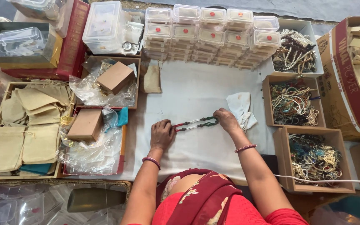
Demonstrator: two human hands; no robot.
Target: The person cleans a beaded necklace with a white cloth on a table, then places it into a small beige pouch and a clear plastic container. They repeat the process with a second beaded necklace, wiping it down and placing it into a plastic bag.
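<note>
Necklace: bead necklace (pixel 195 123), dark green with red beads at its left end, lies stretched across the middle of the white cloth (pixel 196 89).
Left hand: left hand (pixel 162 134) rests knuckles-up on the cloth, fingers closed on the red end of the strand.
Right hand: right hand (pixel 226 119) pinches the green end, so the strand is held out between both hands.
Step in hand: by the look of it, laying the strand straight and doubled on the cloth.
Next move calls for: probably a steady hold at both ends so the beads stay in line.
Close by: crumpled white rag (pixel 241 109) just beyond the right hand.
Right edge: open cardboard boxes of tangled necklaces (pixel 293 104) near the right wrist.
Left edge: tray of small brown boxes in plastic wrap (pixel 89 137), then cloth pouches (pixel 26 125).
Far edge: stacked clear plastic cases (pixel 209 35).
Open room: bare cloth lies ahead of and below the strand; both sides are hemmed in.
</note>
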